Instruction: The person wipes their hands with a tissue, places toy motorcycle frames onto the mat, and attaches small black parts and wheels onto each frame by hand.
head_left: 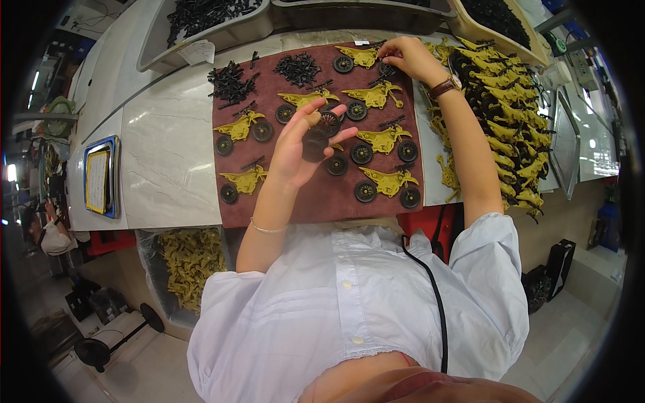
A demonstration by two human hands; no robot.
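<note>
My left hand (291, 156) is raised over the reddish-brown mat (316, 205), palm turned up, with loose black toy wheels (316, 143) resting in its fingers. At the far edge of the mat my right hand (407, 59) pinches the black wheel (387, 69) at the right end of a yellow toy motorcycle (359, 56); the fingers partly cover that wheel. Several more yellow toy motorcycles lie in rows, such as one (384, 140) with both wheels on. Another (373, 97) shows a wheel at its left end and none at its right. My left hand hides part of the middle ones.
Piles of small black parts (297, 69) lie on the mat's far side. Grey bins (252, 30) of black parts line the back. Stacked yellow-black motorcycles (500, 114) fill the right. A blue-framed board (102, 176) lies left; a lined bin of yellow parts (193, 265) stands below the table.
</note>
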